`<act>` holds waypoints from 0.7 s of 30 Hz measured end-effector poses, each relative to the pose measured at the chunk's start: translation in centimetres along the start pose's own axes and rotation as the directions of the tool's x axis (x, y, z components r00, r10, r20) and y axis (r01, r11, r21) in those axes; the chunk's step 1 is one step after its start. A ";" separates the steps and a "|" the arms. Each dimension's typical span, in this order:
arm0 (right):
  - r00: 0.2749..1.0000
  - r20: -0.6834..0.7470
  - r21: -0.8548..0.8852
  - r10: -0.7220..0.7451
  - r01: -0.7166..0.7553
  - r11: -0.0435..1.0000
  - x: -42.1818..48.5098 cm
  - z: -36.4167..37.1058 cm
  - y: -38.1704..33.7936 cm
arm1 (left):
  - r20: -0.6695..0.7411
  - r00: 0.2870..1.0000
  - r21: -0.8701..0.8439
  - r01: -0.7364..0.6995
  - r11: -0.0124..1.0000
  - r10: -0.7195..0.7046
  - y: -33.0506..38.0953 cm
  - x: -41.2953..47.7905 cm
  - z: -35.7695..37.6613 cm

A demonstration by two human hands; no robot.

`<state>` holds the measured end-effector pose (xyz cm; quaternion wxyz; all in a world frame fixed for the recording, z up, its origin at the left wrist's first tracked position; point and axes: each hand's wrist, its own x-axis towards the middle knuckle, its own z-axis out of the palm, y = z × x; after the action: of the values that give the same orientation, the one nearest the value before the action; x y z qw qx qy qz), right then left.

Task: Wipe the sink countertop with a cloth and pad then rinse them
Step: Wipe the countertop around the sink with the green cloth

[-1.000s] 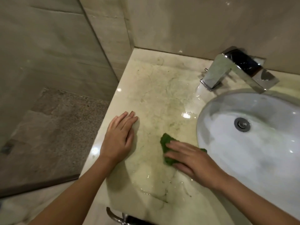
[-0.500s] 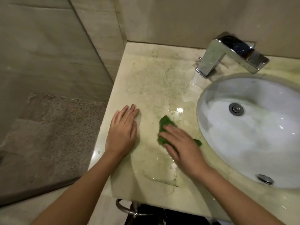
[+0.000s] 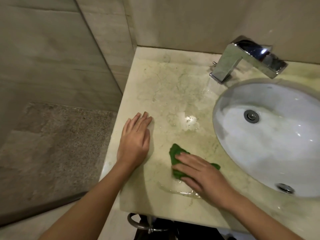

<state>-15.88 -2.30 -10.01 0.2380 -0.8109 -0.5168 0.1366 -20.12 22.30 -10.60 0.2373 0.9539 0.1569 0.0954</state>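
at the far left a speckled floor [image 3: 60, 144] lies below pale wall tiles [image 3: 43, 49]. next comes the pale marble countertop [image 3: 155, 80], veined with green and wet in patches. the left hand [image 3: 134, 144] rests flat on it near the left edge, palm down, fingers straight and close together, holding nothing. below the counter's front edge a metal ring [image 3: 136, 222] shows in the dark.

just right of the left hand, apart from it, a crumpled green pad [image 3: 174, 152] lies on the countertop, between that hand and the sink. the right hand [image 3: 202, 174] presses down on it with flat, straight fingers spread over its right part; the fingers are not curled round it. one green corner sticks out past the fingertips on the left, and another bit shows on the sink side of the hand. a shallow puddle [image 3: 174, 188] sits on the marble just in front of the pad, and a shiny wet patch [image 3: 189, 122] lies farther back.

at the back right a square chrome faucet [image 3: 242, 58] stands on the counter, its spout reaching over the white oval sink [image 3: 277, 153]. the drain [image 3: 251, 116] is near the basin's back, and an overflow hole [image 3: 284, 187] sits in its near wall.
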 end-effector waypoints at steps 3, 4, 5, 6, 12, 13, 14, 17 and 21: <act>0.981 -0.120 0.023 0.153 -0.151 0.988 1.7 -1.0 1.9 | -0.064 0.998 -0.140 -0.001 0.990 -0.008 -0.1 0.0 -0.2; 0.963 -0.177 0.040 0.205 -0.201 0.979 3.9 -0.6 1.5 | -0.089 0.996 -0.196 0.007 0.981 -0.025 -0.2 0.0 -0.3; 0.951 -0.214 0.051 0.224 -0.218 0.975 6.0 0.1 0.3 | -0.110 0.993 -0.258 0.018 0.966 -0.047 -0.2 0.0 -0.4; 0.955 -0.218 0.054 0.202 -0.195 0.979 7.5 1.0 -1.2 | -0.131 0.989 -0.316 0.024 0.948 -0.069 -0.1 -0.1 -0.6; 1.000 -0.030 0.015 0.009 -0.008 1.000 3.3 1.3 -2.2 | -0.196 0.970 -0.301 0.083 0.950 -0.146 -2.8 -1.7 -3.5; 0.994 -0.082 0.035 0.071 -0.069 0.997 4.1 1.0 -1.8 | -0.201 0.972 -0.227 0.072 0.971 -0.119 -4.1 -2.3 -3.9; 0.983 -0.132 0.055 0.130 -0.123 0.991 5.7 1.2 -1.7 | -0.203 0.974 -0.164 0.064 0.984 -0.097 -5.4 -2.8 -4.1; 0.979 -0.153 0.058 0.138 -0.131 0.990 10.1 3.4 -5.3 | -0.180 0.971 -0.113 0.137 0.984 -0.156 -7.6 -4.2 -4.1; 0.992 0.077 -0.053 -0.098 0.102 0.993 6.6 3.7 -7.0 | -0.162 0.969 -0.127 0.165 0.978 -0.184 -8.4 -5.3 -4.5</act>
<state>-20.21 7.05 -9.30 0.2022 -0.7849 -0.5688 0.1397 -28.36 29.40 -11.26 0.2838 0.9095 0.2548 0.1654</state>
